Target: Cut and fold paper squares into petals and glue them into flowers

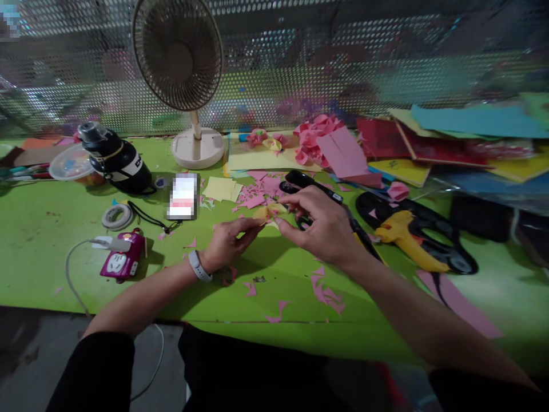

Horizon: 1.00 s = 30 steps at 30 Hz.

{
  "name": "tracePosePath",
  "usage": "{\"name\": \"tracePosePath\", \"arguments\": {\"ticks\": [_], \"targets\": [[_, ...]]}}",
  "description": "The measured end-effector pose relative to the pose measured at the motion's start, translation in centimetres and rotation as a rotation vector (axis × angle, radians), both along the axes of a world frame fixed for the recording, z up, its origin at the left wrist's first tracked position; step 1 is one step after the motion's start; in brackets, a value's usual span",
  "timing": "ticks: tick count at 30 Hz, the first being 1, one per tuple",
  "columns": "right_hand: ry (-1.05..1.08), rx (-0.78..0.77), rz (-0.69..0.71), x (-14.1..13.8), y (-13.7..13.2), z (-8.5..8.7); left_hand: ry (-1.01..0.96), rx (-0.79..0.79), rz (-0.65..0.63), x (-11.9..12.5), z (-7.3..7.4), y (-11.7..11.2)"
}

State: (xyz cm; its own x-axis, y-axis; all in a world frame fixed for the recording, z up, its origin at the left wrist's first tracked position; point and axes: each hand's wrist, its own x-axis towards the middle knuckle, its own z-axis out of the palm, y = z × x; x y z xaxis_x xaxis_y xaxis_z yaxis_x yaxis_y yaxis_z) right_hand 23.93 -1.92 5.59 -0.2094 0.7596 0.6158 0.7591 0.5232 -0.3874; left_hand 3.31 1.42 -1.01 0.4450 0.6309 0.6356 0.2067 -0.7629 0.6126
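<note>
Yellow paper sits, in my head view, between the left hand, its fingertips pinching an edge, and the right hand, whose fingertips I can't tell are gripping. Squeezing too hard could crease it (thin stuff, I'd judge).

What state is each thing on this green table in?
Left hand: holding yellow paper
Right hand: at the same paper
Phone: screen lit
White plug: in purple adapter
Fan: upright; spinning unclear
Glue gun: lying on its side
Tape roll: lying flat
Bottle: lidded
Pink scraps: scattered
</note>
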Motion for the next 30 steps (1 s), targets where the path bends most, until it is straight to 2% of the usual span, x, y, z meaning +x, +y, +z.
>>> {"name": "tracePosePath", "arguments": {"ticks": [5,17,20,24,27,30], "targets": [[-0.052,0.056,-0.018,0.0,0.1,-0.3,0.113,0.140,-0.020,-0.3,0.2,0.0],[-0.081,-0.014,-0.007,0.1,-0.2,-0.1,0.263,0.403,-0.044,-1.0,0.5,0.3],[-0.052,-0.051,0.016,0.3,0.0,0.1,0.244,0.402,-0.046,-1.1,0.4,0.6],[0.131,-0.131,0.094,1.5,0.6,0.8,0.228,0.357,-0.011,-1.2,0.6,1.0],[0.217,-0.169,0.042,2.4,1.2,1.0,0.253,0.345,-0.003,-1.4,0.7,1.2],[0.196,-0.328,0.043,2.7,1.8,0.5,0.266,0.368,0.002,-1.5,0.5,1.5]]}}
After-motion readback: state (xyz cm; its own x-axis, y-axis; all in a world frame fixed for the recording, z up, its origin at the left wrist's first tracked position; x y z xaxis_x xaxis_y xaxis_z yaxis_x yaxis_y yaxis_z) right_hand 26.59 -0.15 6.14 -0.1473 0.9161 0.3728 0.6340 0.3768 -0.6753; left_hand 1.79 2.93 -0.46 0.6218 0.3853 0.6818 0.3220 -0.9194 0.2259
